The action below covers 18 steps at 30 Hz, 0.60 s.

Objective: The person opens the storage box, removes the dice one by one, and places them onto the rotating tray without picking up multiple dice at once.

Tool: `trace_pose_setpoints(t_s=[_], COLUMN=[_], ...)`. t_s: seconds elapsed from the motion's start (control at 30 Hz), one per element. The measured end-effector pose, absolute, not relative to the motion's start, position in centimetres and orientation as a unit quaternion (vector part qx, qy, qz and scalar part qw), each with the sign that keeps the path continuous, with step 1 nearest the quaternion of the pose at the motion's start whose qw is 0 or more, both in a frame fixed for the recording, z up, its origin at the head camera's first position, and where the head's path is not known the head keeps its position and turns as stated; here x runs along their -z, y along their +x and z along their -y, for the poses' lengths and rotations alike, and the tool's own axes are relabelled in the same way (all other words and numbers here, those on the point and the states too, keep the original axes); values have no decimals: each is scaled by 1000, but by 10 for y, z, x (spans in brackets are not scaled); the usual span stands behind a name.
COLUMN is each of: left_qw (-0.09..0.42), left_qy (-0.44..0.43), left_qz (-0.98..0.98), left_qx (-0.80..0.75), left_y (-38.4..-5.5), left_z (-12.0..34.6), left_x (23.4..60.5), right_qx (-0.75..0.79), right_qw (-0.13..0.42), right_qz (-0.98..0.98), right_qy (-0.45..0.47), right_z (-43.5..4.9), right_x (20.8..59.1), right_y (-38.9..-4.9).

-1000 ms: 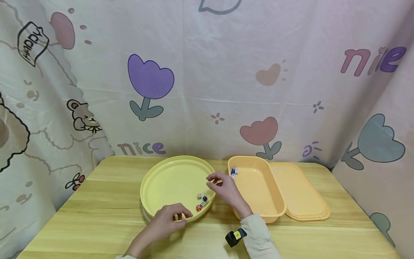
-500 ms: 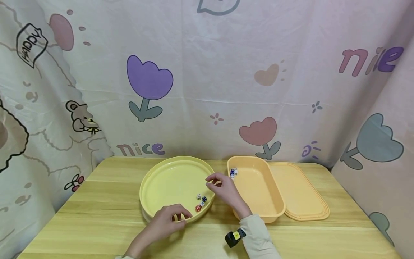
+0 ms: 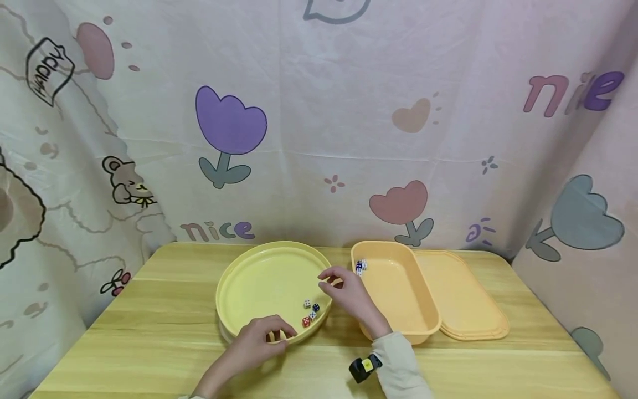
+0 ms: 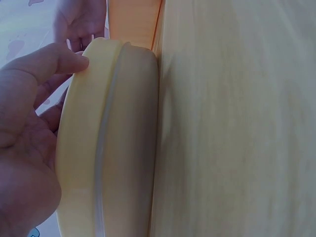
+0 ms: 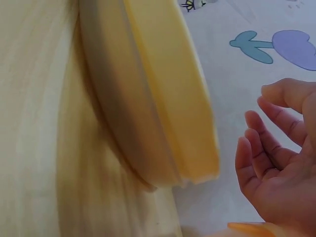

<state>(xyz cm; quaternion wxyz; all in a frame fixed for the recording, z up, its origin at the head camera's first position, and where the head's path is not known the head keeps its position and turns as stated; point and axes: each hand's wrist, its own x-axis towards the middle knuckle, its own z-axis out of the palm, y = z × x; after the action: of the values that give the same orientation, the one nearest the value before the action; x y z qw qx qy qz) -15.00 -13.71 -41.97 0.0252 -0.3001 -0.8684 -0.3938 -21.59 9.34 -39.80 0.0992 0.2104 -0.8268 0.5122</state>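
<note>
A round yellow tray (image 3: 269,277) stands on the table with several dice near its front right rim: a red die (image 3: 306,321), a dark blue die (image 3: 316,307) and white ones (image 3: 307,304). My left hand (image 3: 259,338) holds the tray's near rim, thumb on the outer side and fingers curled over the inside, as the left wrist view shows from below. Over the right rim hovers my right hand (image 3: 346,291), fingers loosely bent and thumb apart from them. Nothing shows between those fingers in the right wrist view, where the hand (image 5: 281,153) is beside the tray wall.
To the right stands an orange rectangular box (image 3: 399,293) with several blue and white dice (image 3: 360,267) in its far left corner. Its flat lid (image 3: 463,293) lies beside it on the wooden table (image 3: 149,332). A printed curtain (image 3: 319,111) hangs behind.
</note>
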Motion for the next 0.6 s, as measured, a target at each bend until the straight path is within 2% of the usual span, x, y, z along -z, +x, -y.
trace_pose_setpoints(t_s=[0.27, 0.6], left_qw=[35, 28], left_qy=[-310, -295], left_qz=[863, 870], left_qx=[397, 394], left_y=[-151, -149], left_z=[135, 137], left_x=[421, 422], right_qx=[-505, -461], right_qw=[104, 147], right_qz=[840, 861], right_qy=[170, 158], right_z=[-112, -156], right_x=[379, 339], right_y=[-217, -247])
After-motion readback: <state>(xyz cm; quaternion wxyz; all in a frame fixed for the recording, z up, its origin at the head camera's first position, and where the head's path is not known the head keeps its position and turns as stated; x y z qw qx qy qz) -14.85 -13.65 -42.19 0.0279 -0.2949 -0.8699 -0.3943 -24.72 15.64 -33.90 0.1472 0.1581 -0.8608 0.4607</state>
